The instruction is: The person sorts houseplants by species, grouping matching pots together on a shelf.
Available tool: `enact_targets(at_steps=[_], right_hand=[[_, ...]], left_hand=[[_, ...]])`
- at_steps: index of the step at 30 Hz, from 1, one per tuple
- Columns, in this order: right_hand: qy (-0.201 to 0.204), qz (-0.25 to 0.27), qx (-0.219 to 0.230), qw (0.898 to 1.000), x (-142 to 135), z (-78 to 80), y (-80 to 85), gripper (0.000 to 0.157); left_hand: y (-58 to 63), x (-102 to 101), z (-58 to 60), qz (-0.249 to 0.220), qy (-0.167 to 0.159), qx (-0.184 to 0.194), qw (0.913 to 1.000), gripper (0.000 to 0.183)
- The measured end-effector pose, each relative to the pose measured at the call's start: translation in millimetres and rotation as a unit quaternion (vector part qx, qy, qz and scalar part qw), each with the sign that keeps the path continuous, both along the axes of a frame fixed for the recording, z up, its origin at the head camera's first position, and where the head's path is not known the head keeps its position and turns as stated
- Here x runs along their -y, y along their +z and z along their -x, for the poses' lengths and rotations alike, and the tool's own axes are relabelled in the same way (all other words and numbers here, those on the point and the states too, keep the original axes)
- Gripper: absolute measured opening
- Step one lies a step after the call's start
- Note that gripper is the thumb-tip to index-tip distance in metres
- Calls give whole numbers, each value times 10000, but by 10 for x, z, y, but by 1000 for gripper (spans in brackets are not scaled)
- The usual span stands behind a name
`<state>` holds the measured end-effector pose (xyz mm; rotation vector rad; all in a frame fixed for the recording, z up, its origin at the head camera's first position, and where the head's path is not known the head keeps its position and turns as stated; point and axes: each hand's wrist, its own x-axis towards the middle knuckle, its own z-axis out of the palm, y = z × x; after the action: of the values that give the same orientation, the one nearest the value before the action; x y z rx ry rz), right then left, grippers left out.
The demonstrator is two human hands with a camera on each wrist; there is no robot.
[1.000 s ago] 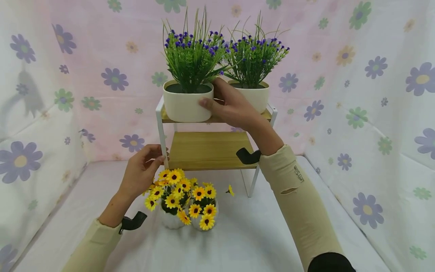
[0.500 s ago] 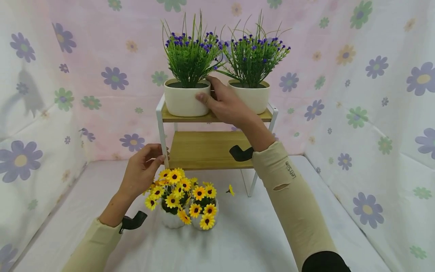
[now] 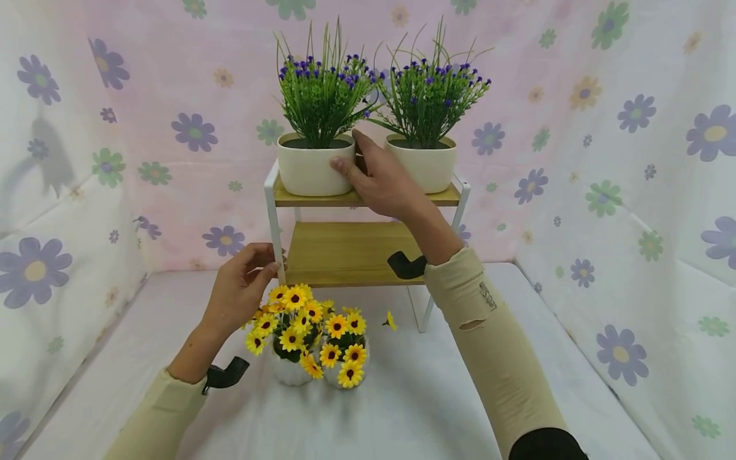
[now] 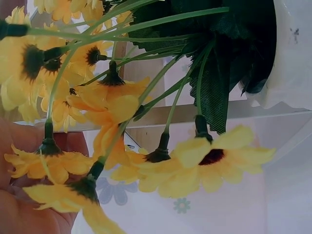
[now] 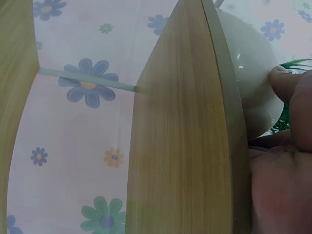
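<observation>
A two-tier shelf with white metal legs and wooden boards (image 3: 356,252) stands in the middle of the head view. On its top board, at the left, sits a white oval flowerpot (image 3: 313,169) with grass and small purple flowers. My right hand (image 3: 382,176) grips that pot's right side, thumb on the front and fingers behind. In the right wrist view the thumb (image 5: 285,80) lies against the pot (image 5: 256,63). A matching flowerpot (image 3: 422,167) stands to its right on the same board. My left hand (image 3: 241,287) holds the shelf's front left leg (image 3: 275,236) between thumb and fingers.
Two small white pots with yellow sunflowers (image 3: 296,322) (image 3: 347,348) stand on the white cloth before the shelf; the left one's blooms overlap my left hand. A loose yellow flower (image 3: 390,321) shows to their right. Floral curtains (image 3: 627,211) hang behind and at both sides.
My right hand has lowered the left purple-flowered pot and shifted it slightly back, so it now sits on the top board. The left hand has stayed at the shelf leg.
</observation>
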<state>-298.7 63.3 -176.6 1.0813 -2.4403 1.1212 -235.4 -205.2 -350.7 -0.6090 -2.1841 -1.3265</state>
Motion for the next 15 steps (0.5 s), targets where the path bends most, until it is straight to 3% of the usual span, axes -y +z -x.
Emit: enact_targets(at_steps=[4, 6, 10, 15], right_hand=[[70, -56, -109, 9999, -23, -36, -27, 48], [142, -7, 33, 9999, -46, -67, -34, 49], [112, -31, 378, 9992, -117, -165, -51, 67], [-55, -293, 477, 9984, -237, -321, -100, 81]], left_hand=[[5, 0, -9, 26, 10, -10, 10000, 28], [13, 2, -8, 12, -21, -34, 10000, 27], [16, 9, 5, 34, -9, -32, 10000, 26], [-1, 15, 13, 78, 36, 16, 10000, 26]])
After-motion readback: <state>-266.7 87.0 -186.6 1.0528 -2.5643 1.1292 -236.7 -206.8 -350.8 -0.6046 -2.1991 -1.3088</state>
